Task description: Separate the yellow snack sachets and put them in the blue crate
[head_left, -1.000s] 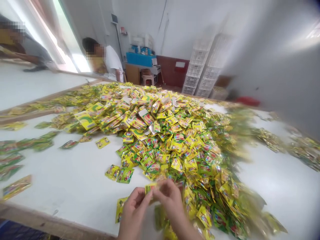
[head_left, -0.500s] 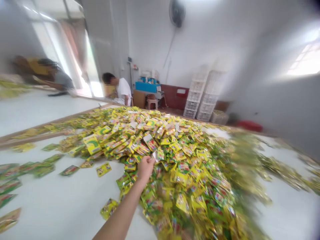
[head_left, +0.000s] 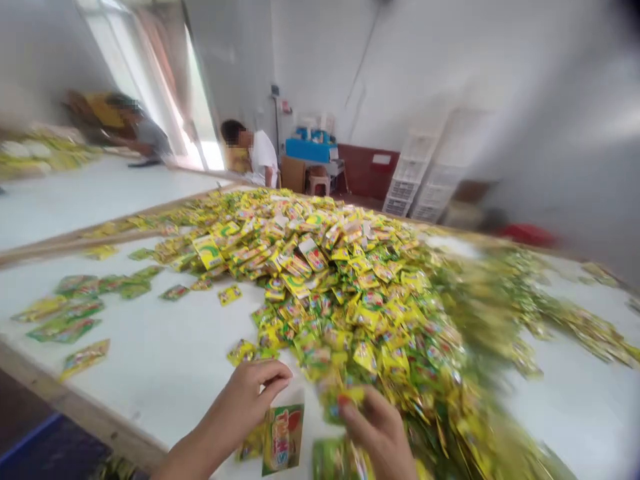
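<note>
Between 2 hands, green sachet (head_left: pixel 283 437) just under pinched-shut left hand (head_left: pixel 249 395); right hand (head_left: pixel 381 433) around yellow sachet (head_left: pixel 344 399).

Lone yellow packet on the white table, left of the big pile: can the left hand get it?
Probably yes. Between the left hand and the lone yellow packet lie only white table and a few flat packets; nothing tall blocks it. It would need a forward stretch.

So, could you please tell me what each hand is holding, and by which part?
The left hand seems to pinch a green foil sachet by its top edge; the right hand touches a blurred yellow sachet, grip unclear.
</note>
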The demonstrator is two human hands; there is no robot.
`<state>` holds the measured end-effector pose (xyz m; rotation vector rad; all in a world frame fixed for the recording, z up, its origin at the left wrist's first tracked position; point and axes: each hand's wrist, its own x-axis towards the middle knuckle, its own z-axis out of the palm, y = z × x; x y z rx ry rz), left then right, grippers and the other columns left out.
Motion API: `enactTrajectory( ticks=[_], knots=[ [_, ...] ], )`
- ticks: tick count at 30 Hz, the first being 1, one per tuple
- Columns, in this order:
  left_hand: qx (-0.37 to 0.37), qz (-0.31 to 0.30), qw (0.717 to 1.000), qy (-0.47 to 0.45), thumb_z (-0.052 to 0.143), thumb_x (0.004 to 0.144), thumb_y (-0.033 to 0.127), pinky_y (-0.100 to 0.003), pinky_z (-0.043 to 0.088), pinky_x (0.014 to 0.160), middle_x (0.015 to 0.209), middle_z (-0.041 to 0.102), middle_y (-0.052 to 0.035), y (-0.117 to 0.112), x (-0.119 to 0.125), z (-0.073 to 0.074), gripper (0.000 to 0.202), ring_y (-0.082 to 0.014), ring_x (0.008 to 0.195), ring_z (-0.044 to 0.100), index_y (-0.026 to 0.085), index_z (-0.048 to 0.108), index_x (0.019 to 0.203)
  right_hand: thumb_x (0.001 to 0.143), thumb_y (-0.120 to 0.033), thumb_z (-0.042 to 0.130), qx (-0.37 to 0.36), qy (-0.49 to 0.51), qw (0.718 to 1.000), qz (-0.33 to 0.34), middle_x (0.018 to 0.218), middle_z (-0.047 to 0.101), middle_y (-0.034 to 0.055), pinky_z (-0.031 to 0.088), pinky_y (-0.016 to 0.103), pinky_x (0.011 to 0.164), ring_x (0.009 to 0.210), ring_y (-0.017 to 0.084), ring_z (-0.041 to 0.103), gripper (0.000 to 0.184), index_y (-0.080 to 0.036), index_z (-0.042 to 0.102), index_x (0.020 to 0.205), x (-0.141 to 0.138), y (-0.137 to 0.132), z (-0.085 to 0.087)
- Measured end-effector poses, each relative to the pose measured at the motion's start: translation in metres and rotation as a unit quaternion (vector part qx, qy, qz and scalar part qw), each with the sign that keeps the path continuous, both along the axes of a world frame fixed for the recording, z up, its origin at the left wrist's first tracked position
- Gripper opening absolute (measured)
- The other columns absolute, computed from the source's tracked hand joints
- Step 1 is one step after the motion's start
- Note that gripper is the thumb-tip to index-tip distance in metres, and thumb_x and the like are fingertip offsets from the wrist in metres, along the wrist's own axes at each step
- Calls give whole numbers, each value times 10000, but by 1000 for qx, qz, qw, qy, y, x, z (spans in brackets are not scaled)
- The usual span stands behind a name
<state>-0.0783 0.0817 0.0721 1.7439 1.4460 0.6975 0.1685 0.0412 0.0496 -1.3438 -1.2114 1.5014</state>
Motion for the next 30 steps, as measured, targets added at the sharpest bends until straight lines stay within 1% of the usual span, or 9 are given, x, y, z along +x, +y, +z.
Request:
enactTrajectory(
  ticks=[2, 6, 10, 13, 17, 20, 23, 26, 30],
  knots=[
    [-41, -29, 998, -23, 562, 823, 202, -246, 433, 694, 749, 718, -4, -20, 18, -18, 190, -173, 737, 633, 219, 742, 766, 816, -445, 667, 56, 27, 998, 28, 789, 656, 35, 450, 273, 611, 701, 176, 586, 276, -194, 689, 929, -6, 5, -1],
    [-132, 18, 983, -122, 527, 792, 171, -257, 457, 681, 768, 720, -21, -39, 48, -49, 199, -187, 750, 631, 185, 721, 838, 814, -288, 679, 160, -111, 978, 72, 759, 630, 5, 394, 240, 633, 709, 146, 548, 112, -206, 724, 877, -9, 4, -8],
    [-264, 62, 926, -263, 600, 796, 307, -306, 496, 763, 886, 749, -58, -44, 52, -49, 242, -223, 853, 660, 170, 689, 976, 829, -224, 635, 202, -212, 950, 103, 740, 622, 6, 384, 229, 623, 698, 144, 550, 89, -206, 722, 839, 1, -7, -6],
    [-304, 57, 898, -314, 643, 785, 303, -324, 489, 831, 946, 742, -67, -52, 52, -40, 310, -234, 943, 657, 180, 673, 1067, 815, -172, 609, 207, -253, 932, 155, 798, 656, 19, 401, 227, 650, 725, 150, 574, 123, -209, 721, 848, 6, -9, 6],
    [-309, -1, 884, -350, 764, 695, 242, -321, 475, 864, 967, 722, -35, -65, 56, -41, 531, -229, 966, 646, 249, 613, 1204, 773, -135, 619, 202, -293, 906, 230, 785, 661, 10, 396, 226, 651, 720, 154, 585, 126, -217, 705, 814, 2, -5, 22],
    [-303, -63, 874, -375, 755, 727, 266, -304, 484, 796, 910, 720, -43, -72, 62, -47, 325, -229, 902, 646, 204, 694, 1040, 740, -134, 683, 170, -318, 909, 208, 792, 649, -5, 382, 220, 611, 687, 145, 569, 217, -221, 668, 939, -4, -4, 23],
    [-297, -53, 866, -399, 728, 761, 312, -299, 478, 781, 882, 714, -41, -75, 65, -53, 219, -229, 889, 633, 176, 706, 932, 738, -119, 719, 186, -319, 912, 180, 787, 617, -17, 389, 220, 637, 715, 136, 557, 177, -214, 656, 875, -9, -6, 11],
    [-266, -22, 883, -386, 751, 737, 322, -281, 464, 782, 865, 695, -26, -78, 64, -57, 221, -216, 886, 602, 171, 691, 887, 746, -153, 754, 248, -299, 907, 164, 823, 604, 1, 415, 254, 762, 837, 158, 547, 89, -212, 688, 752, -11, -11, -6],
    [-254, 20, 904, -343, 785, 681, 389, -243, 458, 677, 764, 665, -1, -81, 63, -65, 286, -185, 761, 573, 163, 691, 830, 761, -265, 761, 287, -286, 901, 159, 1172, 587, 46, 377, 389, 974, 1146, 259, 445, 24, -258, 744, 746, -7, -24, -19]
  ],
)
